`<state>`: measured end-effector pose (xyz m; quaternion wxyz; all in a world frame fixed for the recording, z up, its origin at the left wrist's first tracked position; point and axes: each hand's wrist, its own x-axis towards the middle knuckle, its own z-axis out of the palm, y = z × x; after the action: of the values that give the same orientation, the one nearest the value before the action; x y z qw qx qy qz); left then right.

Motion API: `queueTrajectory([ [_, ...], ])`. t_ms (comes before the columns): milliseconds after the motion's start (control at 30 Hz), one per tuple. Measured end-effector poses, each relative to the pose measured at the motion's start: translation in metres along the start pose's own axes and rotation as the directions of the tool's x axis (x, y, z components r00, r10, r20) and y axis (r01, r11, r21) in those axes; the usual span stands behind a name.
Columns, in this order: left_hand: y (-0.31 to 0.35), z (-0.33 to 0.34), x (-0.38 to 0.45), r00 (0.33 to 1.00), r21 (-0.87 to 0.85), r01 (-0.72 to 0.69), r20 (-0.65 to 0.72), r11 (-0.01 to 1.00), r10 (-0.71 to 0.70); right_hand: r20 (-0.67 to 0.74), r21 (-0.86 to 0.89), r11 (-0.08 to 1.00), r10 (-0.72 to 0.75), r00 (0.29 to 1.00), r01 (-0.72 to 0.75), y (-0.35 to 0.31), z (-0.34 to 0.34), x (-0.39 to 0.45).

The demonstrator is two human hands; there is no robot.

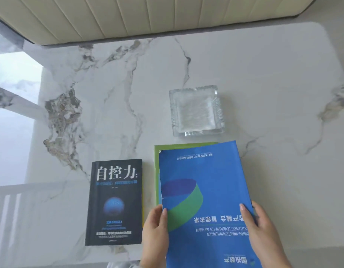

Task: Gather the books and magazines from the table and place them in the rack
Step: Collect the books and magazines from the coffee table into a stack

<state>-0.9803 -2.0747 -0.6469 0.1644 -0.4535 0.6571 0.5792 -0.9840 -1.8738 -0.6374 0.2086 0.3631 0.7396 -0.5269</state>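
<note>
A blue magazine [206, 190] with a green and purple disc on its cover lies upside down at the near edge of the white marble table [128, 93]. My left hand [154, 233] grips its left edge and my right hand [264, 229] grips its right edge. Under it lies a green book [156, 171], only its left and far margins showing. To the left, a black book [115, 204] with white characters and a blue sphere lies flat, apart from both hands. No rack is in view.
A square clear glass ashtray [196, 111] stands just beyond the magazines. A cream ribbed sofa [148, 14] runs along the table's far side. Bright window glare reflects off the table's left part.
</note>
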Motion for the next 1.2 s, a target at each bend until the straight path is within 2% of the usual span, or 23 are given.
queueTrajectory([
  [167, -0.006, 0.015, -0.001, 0.999, 0.09, -0.012, -0.052, 0.996, 0.016, 0.049, 0.002, 1.0, -0.006, 0.999, 0.006, 0.013, 0.002, 0.02],
  [333, 0.0, 0.0, 0.005, 0.972, 0.227, -0.176, -0.114, 0.958, 0.205, 0.08, 0.004, 1.0, -0.012, 0.997, 0.012, 0.014, 0.022, 0.022],
  [367, 0.003, -0.006, 0.008, 0.963, 0.24, -0.199, -0.13, 0.95, 0.235, 0.054, -0.031, 0.999, -0.026, 0.998, 0.028, 0.014, 0.026, 0.022],
  [433, 0.014, -0.022, 0.014, 0.944, 0.257, -0.231, -0.173, 0.938, 0.28, -0.112, -0.204, 0.977, -0.085, 0.99, 0.06, 0.012, 0.036, 0.02],
  [500, 0.024, -0.041, 0.024, 0.924, 0.243, -0.229, -0.252, 0.942, 0.289, -0.247, -0.345, 0.93, -0.219, 0.944, 0.125, 0.004, 0.05, 0.013],
  [567, 0.027, -0.064, 0.041, 0.907, 0.279, -0.198, -0.311, 0.94, 0.283, -0.162, -0.295, 0.916, -0.329, 0.93, 0.272, -0.007, 0.076, -0.003],
  [633, 0.024, -0.087, 0.062, 0.904, 0.295, -0.128, -0.358, 0.947, 0.233, 0.077, -0.173, 0.926, -0.325, 0.942, 0.334, -0.021, 0.109, -0.022],
  [700, 0.022, -0.105, 0.079, 0.91, 0.245, -0.048, -0.389, 0.968, 0.143, 0.326, -0.109, 0.938, -0.279, 0.903, 0.329, -0.031, 0.146, -0.038],
  [767, 0.02, -0.119, 0.089, 0.923, 0.163, 0.003, -0.38, 0.987, 0.06, 0.412, -0.088, 0.95, -0.239, 0.879, 0.299, -0.036, 0.181, -0.046],
  [867, 0.016, -0.129, 0.097, 0.95, 0.041, 0.052, -0.312, 0.998, -0.037, 0.352, -0.058, 0.989, -0.109, 0.93, 0.137, -0.036, 0.214, -0.049],
  [1000, 0.009, -0.135, 0.104, 0.958, 0.02, 0.075, -0.279, 0.997, -0.067, 0.272, -0.082, 0.995, 0.076, 0.959, -0.056, -0.038, 0.229, -0.048],
  [1200, 0.026, -0.146, 0.099, 0.984, 0.001, 0.115, -0.135, 0.993, -0.114, 0.279, -0.011, 0.989, 0.148, 0.949, -0.151, -0.045, 0.234, -0.047],
])
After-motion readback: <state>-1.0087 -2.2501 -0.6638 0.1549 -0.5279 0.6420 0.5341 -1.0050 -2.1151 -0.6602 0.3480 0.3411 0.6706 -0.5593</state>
